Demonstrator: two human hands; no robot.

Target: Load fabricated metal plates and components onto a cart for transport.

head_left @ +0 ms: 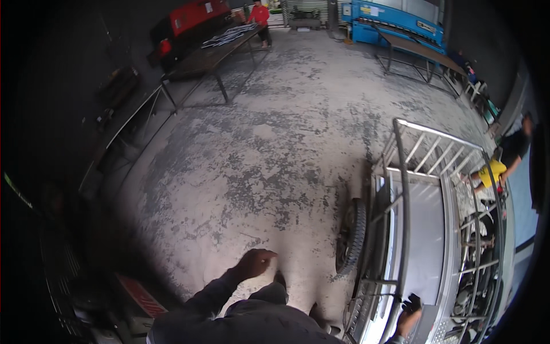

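My left hand (256, 264) hangs in front of my body above the floor. Its fingers are drawn together, and I see nothing in them. Low on the right, my right hand (409, 316) is over the cart's near end. Its fingers look dark, perhaps from a partial glove, and are somewhat apart. It is beside the edge of a flat grey metal sheet (421, 241); whether it touches the sheet I cannot tell. The sheet lies on the bed of a cart with a tubular metal rail (405, 200). A black tyred wheel (356, 238) stands at the cart's left side.
A worn concrete floor (269, 143) stretches ahead. Far left is a long table (212, 59) by a red machine (197, 17), with a person in red (259, 14) there. A blue machine (395, 23) stands far right. Another person (513, 146) is beyond the cart.
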